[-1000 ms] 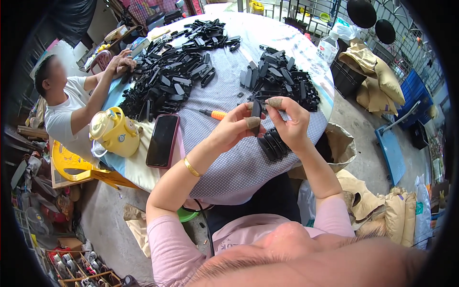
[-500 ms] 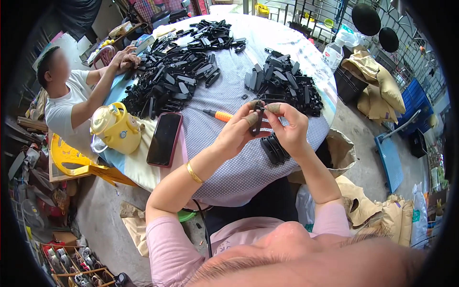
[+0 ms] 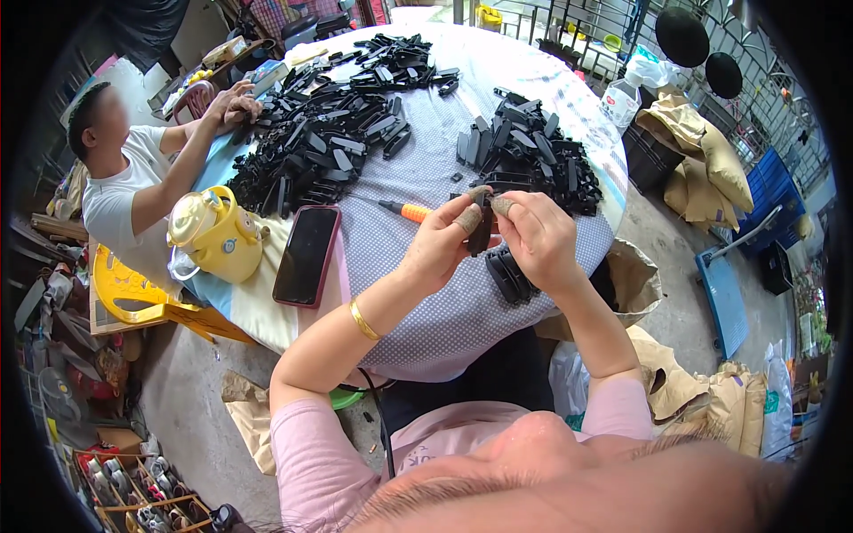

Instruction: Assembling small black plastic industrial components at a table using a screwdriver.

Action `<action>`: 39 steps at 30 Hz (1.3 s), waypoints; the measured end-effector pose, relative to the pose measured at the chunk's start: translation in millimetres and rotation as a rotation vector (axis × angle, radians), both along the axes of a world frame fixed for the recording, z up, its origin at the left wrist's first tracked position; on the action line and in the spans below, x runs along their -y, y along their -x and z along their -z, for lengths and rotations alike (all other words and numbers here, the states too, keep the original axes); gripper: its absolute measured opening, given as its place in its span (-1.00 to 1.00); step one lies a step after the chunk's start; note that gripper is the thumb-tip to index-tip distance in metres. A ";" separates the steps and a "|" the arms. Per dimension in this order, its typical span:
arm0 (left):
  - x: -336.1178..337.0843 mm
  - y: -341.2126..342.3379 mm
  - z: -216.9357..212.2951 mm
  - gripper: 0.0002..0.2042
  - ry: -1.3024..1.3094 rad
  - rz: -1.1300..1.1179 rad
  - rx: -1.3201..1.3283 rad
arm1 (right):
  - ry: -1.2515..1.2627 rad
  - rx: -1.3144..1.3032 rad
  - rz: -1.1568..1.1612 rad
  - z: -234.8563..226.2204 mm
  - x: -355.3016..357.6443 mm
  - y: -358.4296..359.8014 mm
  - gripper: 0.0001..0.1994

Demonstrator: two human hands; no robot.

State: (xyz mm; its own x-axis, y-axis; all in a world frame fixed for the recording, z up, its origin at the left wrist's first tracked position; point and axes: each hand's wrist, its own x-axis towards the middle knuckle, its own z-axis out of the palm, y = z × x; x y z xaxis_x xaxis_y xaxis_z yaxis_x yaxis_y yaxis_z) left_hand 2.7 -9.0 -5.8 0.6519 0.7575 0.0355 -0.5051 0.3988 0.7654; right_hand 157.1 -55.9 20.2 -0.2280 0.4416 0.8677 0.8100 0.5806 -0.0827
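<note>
Soft, even daylight fills the scene — bright but without hard shadows. The cloth of the table (image 3: 462, 302) just under the left hand (image 3: 440, 249) and right hand (image 3: 538, 244) is evenly lit, with only a faint shade below the wrists. Beyond the hands the far tabletop washes out to near white. To the left of the hands the dark phone (image 3: 306, 256) shows a dull sheen. The fisheye bends straight lines strongly toward the rim, and a black vignette rings the frame. Nearest the lens, below the forearms, the person's head is a soft blur — the hands themselves are fairly sharp.
</note>
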 end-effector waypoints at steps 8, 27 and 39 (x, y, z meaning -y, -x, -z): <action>0.0 2.0 1.3 -0.65 -0.025 -0.003 -0.013 | -0.013 -0.019 -0.037 2.0 2.0 0.1 -0.84; 3.5 -1.6 -5.4 -0.70 -0.021 -0.119 -0.254 | 0.320 -0.108 0.088 9.9 26.0 19.3 -0.69; -6.8 7.3 -3.4 -0.77 -0.789 0.097 -1.029 | 0.506 0.324 0.253 31.6 51.9 23.1 -0.83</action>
State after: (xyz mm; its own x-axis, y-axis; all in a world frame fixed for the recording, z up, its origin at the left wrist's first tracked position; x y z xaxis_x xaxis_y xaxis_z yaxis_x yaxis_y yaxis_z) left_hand -4.6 -2.3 -2.5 0.6968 0.7104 -0.0988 0.4556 -0.3320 0.8259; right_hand 134.0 -107.8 -11.4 -0.2788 0.8522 0.4429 0.9463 0.3223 -0.0244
